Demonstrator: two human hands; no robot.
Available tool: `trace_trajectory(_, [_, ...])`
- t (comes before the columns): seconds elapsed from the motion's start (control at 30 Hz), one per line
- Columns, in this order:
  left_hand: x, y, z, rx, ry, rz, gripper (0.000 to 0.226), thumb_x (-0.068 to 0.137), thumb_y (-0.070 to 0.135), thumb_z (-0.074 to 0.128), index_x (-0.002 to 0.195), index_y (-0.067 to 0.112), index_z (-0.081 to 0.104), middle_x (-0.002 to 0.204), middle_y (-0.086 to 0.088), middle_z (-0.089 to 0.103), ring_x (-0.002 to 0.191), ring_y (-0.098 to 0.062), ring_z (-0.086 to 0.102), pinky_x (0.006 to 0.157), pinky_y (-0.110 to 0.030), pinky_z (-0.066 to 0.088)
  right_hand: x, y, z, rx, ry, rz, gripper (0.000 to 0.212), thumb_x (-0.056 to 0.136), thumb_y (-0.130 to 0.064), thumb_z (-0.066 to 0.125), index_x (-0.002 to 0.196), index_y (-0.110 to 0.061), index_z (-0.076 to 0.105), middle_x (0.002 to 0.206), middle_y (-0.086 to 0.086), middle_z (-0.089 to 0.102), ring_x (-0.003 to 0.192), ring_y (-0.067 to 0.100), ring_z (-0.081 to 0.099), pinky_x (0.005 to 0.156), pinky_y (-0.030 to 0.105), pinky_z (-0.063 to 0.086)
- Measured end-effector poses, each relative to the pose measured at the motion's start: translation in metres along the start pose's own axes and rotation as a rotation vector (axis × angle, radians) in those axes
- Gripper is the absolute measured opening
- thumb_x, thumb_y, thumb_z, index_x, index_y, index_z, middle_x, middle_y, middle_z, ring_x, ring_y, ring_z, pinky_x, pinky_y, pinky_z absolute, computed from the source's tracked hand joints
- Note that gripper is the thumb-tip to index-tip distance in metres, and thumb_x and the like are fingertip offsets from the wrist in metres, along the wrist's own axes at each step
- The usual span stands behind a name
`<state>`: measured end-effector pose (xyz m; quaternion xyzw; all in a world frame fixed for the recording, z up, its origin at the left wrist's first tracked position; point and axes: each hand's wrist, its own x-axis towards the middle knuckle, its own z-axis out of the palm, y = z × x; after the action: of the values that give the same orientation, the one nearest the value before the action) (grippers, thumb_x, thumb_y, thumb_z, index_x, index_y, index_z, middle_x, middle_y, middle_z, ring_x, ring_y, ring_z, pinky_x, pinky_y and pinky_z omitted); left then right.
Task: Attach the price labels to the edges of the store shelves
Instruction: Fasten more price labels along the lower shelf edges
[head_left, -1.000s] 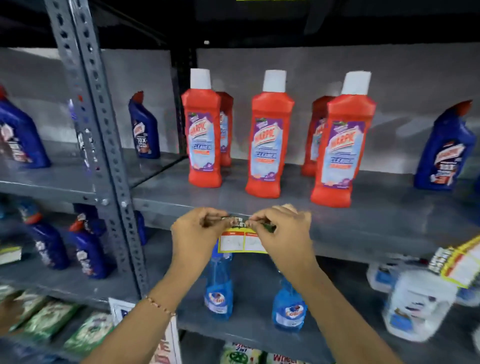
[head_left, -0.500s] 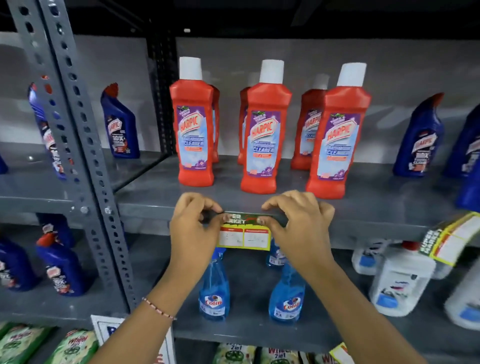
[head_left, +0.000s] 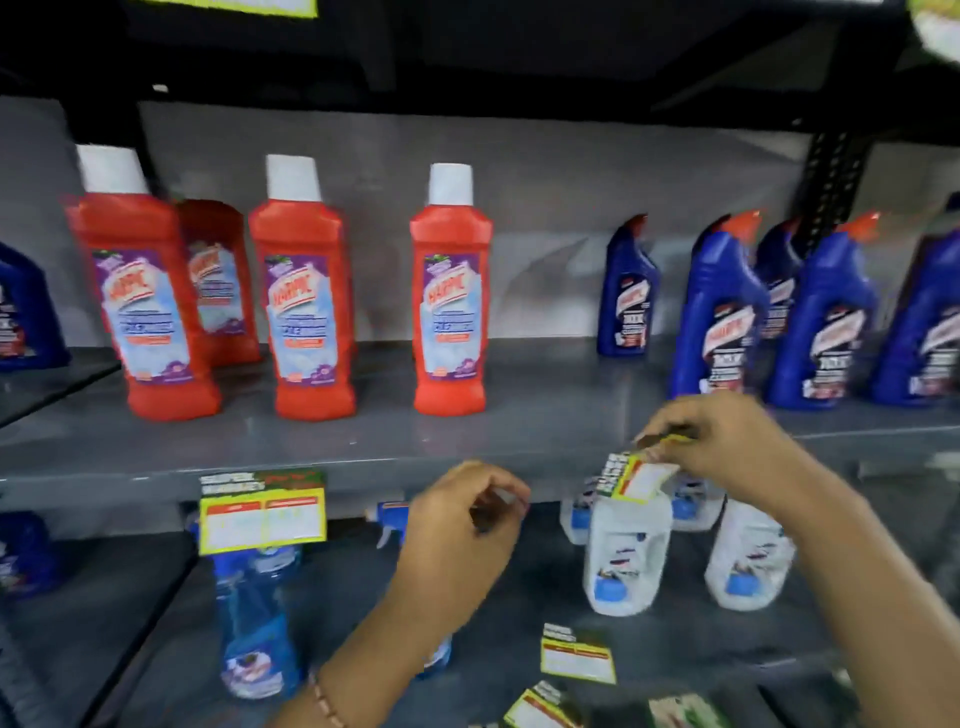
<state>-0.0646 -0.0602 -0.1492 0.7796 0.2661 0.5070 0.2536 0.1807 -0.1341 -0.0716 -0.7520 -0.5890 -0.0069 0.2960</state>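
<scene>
one yellow-bordered paper price label (head_left: 262, 512) hung fixed on the grey metal shelf edge (head_left: 104, 480) at lower left; the right hand (head_left: 727, 441) pinched another label (head_left: 641, 478) right of centre, likely readying it; the left hand (head_left: 462, 525) curled, contents unclear.

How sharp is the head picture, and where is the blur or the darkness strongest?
Head view: the whole picture is motion-blurred; print on the red bottles and blue bottles is smeared, and the hung price label is unreadable. The left hand and right hand are soft-edged. The top of the picture is nearly black; the shelf edge is evenly lit.
</scene>
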Motion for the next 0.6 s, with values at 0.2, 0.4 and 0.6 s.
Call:
trace_trajectory(0.2, [0.005,0.044,0.101,-0.124,-0.151,-0.196,0.020,0.082,0.020,0.072,0.097,0.033,0.072,0.081,0.008,0.076,0.071,-0.001,0.069,0.068,-0.012,0.051,-0.040,0.057,-0.019,0.362,-0.009,-0.089,0.006,0.076,-0.016,0.077,0.078,-0.021,0.075,0.078,-0.003,0.076,0.078,0.015,0.071,0.078,0.039,0.056])
trace_trajectory(0.4, [0.036,0.110,0.198,-0.312,-0.237,-0.255,0.010,0.084,0.018,0.069,0.092,0.020,0.076,0.087,0.005,0.078,0.082,-0.004,0.072,0.071,-0.018,0.057,-0.073,0.151,-0.046,0.606,0.239,0.128,0.011,0.085,-0.016,0.070,0.077,-0.012,0.063,0.070,0.001,0.076,0.066,0.025,0.071,0.059,0.042,0.054])
trace_trajectory(0.6, [0.060,0.136,0.283,-0.014,-0.170,-0.115,0.014,0.077,0.011,0.075,0.088,0.019,0.077,0.072,0.017,0.071,0.065,0.017,0.061,0.065,0.001,0.046,-0.061,0.217,-0.061,0.703,0.368,0.143,0.014,0.076,-0.010,0.077,0.077,-0.023,0.072,0.075,-0.004,0.075,0.072,0.009,0.070,0.070,0.031,0.056])
